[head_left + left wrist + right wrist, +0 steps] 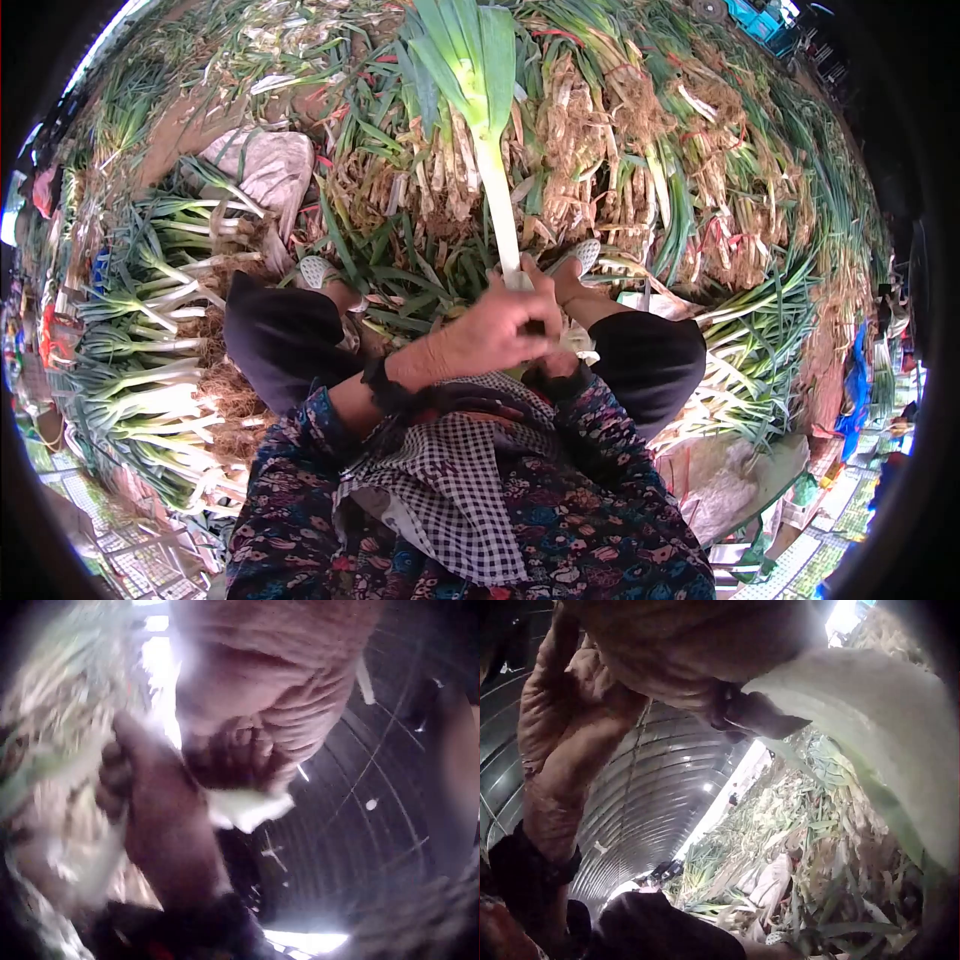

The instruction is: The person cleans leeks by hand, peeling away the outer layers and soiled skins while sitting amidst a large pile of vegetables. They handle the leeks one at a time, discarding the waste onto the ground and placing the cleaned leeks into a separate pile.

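A long leek (497, 180) points up and forward, green leaves fanned at its far end. My right hand (541, 282) grips the lower end of its white stem; in the right wrist view the right hand (705, 645) is close up with the pale stem (870, 712) beside it. My left hand (480, 335), with a dark band at the wrist, is just below and overlaps the right in the head view. Its fingers are curled in the left wrist view, and a pale green-white strip of leek (251, 810) sticks out from under them.
Bundles of untrimmed leeks (570, 130) with dry roots lie ahead. Cleaned leeks (150, 345) are stacked at the left, more leeks (755, 360) at the right. A whitish sack (265, 165) lies front left. Loose leaves (410, 300) cover the ground between the shoes.
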`<state>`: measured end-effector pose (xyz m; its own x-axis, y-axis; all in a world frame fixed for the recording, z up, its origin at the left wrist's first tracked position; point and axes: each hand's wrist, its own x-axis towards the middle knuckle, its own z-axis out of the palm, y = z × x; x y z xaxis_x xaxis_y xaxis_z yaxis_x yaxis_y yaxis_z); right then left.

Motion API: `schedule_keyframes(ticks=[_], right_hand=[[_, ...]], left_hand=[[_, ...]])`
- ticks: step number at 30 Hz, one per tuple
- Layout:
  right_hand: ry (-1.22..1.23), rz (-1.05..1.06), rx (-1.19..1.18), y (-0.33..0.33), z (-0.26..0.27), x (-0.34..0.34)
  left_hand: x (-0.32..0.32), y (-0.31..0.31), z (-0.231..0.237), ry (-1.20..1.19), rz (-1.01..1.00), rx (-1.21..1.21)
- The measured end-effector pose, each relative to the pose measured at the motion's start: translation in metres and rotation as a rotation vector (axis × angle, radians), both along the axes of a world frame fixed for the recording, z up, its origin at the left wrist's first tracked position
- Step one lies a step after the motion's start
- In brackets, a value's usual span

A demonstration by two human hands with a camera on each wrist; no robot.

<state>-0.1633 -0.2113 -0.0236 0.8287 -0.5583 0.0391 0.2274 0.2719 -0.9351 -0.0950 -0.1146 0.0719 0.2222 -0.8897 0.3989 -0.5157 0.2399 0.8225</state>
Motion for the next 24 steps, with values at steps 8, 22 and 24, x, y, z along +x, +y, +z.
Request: schedule_keyframes(ticks=[8, 22, 24], right_hand=[[0.495, 0.195, -0.185, 0.005, 0.016, 0.008], [0.049, -0.103, -0.906, -0.058, -0.041, -0.041], [0.983, 0.601, -0.997, -0.074, -0.037, -0.073]], left_hand=[[0.096, -0.009, -0.02, 0.648, 0.661, -0.284], [0.212, 0.042, -0.045, 0.799, 1.01, -0.556], [0.225, 0.057, -0.022, 1.04, 0.94, -0.688]])
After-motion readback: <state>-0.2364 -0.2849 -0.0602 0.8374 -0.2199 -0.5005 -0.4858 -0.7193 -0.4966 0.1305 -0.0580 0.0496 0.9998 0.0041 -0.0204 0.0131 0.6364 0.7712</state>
